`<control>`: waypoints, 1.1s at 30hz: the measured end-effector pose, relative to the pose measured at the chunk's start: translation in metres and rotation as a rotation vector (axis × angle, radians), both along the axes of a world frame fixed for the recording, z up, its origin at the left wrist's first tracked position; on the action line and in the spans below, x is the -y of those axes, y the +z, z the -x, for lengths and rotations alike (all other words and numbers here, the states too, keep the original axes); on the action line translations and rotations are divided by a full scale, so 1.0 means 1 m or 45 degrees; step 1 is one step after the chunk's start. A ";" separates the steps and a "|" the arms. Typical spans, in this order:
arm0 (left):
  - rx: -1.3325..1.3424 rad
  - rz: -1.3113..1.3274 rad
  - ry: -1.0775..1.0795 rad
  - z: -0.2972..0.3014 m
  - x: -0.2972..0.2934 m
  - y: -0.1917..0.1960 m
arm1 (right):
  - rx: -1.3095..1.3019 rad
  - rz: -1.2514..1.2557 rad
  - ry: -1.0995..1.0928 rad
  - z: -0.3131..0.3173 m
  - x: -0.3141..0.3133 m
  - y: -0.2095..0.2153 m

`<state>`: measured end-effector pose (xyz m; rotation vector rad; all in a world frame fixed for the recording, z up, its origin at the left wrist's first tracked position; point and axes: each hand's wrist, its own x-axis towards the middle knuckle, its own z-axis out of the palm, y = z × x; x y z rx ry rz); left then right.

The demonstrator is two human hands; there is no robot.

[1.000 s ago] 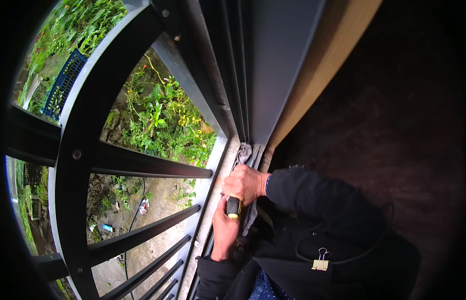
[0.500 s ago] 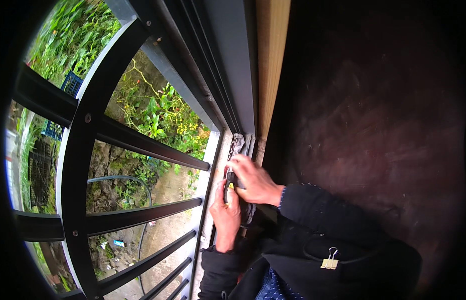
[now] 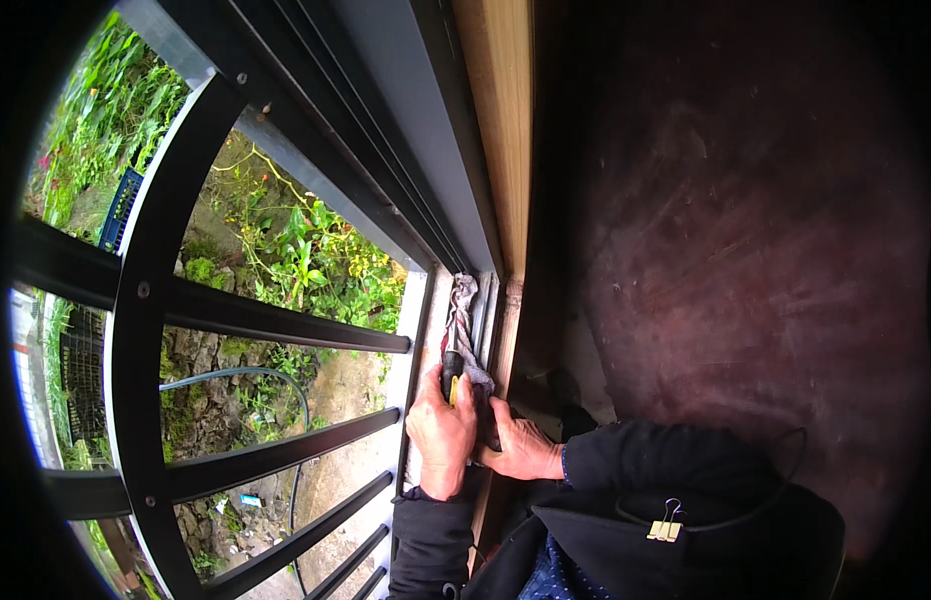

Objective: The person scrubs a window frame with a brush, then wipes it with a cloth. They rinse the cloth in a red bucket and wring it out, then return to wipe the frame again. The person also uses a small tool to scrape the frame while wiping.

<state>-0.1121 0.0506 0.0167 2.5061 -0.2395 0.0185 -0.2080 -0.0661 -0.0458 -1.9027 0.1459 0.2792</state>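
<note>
My left hand (image 3: 441, 432) is closed around a screwdriver (image 3: 451, 368) with a black and yellow handle, pointing away from me along the window track. Under and beyond its tip lies a crumpled grey cloth (image 3: 466, 345) with reddish patches, stretched along the track (image 3: 488, 300) of the window sill. My right hand (image 3: 522, 446) is just right of the left one, low at the sill, with its fingers curled at the near end of the cloth. Those fingertips are partly hidden, and the screwdriver's tip is against the cloth.
Black window bars (image 3: 285, 325) with a curved upright (image 3: 135, 300) stand on the left, plants and a hose (image 3: 235, 372) beyond them. A dark sash frame (image 3: 415, 120) and a wooden strip (image 3: 500, 130) rise ahead. A dark reddish surface (image 3: 745, 280) fills the right.
My right hand has moved back toward me from the screwdriver's front to the cloth's near end, uncovering the cloth. My left hand still grips the screwdriver. The view has shifted slightly.
</note>
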 end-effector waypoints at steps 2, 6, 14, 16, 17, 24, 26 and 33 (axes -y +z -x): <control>0.144 -0.083 -0.048 -0.007 0.003 -0.001 | -0.091 -0.142 -0.050 -0.003 0.008 0.004; 0.179 -0.199 -0.085 -0.025 0.020 -0.008 | 0.140 -0.241 -0.301 -0.026 0.025 0.004; 0.167 -0.141 -0.001 -0.034 0.035 -0.011 | 0.025 -0.427 -0.283 -0.071 0.058 -0.002; 0.178 -0.141 -0.028 -0.032 0.030 -0.005 | 0.061 -0.339 -0.283 -0.068 0.058 0.003; 0.137 -0.163 -0.038 -0.030 0.028 -0.002 | 0.120 -0.346 -0.312 -0.067 0.058 0.007; 0.130 -0.276 0.003 -0.032 0.034 0.003 | 0.242 -0.267 -0.349 -0.083 0.068 0.031; 0.164 -0.345 -0.012 -0.037 0.042 -0.004 | 0.218 -0.150 -0.344 -0.096 0.076 0.038; 0.130 -0.179 -0.093 -0.042 0.027 -0.006 | 0.234 0.078 -0.258 -0.149 0.070 0.051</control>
